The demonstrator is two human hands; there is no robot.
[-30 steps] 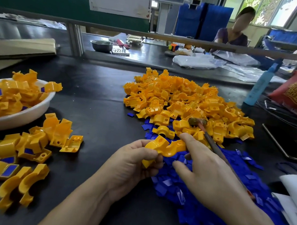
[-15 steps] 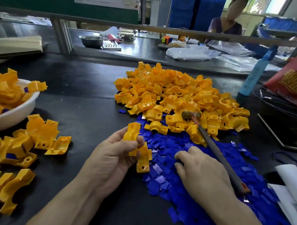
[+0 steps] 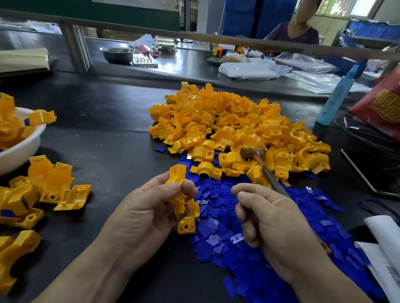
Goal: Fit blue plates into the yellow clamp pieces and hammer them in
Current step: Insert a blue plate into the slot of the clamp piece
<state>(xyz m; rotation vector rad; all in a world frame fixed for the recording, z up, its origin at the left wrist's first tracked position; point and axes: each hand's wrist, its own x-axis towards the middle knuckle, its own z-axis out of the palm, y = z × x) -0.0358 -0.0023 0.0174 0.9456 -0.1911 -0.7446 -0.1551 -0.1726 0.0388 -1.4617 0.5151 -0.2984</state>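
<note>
A: How do the hands sit?
B: The left hand (image 3: 150,208) is up over the table (image 3: 108,136) near its front edge, palm turned right, thumb and fingers gripping a clamp (image 3: 181,196) stood on end. Whether that is one clamp or two stacked together, I cannot tell.
A: And the right hand?
B: The right hand (image 3: 276,228) hangs just beside it, above the plates (image 3: 258,268), fingers curled inward, the top digit pointing at the clamp. The hammer (image 3: 251,153) handle passes behind that hand. Whether the hand grips it is hidden, so I cannot tell.
A: Counts?
B: One hammer, its head lying on the near side of the clamp pile (image 3: 230,120) at mid-table. One white bowl (image 3: 22,152) at the left edge, heaped with clamps. The pile and the plates are far too many to count; the plates spread from the pile toward the front right corner. A single stray plate (image 3: 159,149) lies just left of them. The loose clamps (image 3: 48,186) between the bowl and the front left corner number roughly a dozen, some with blue showing inside
</note>
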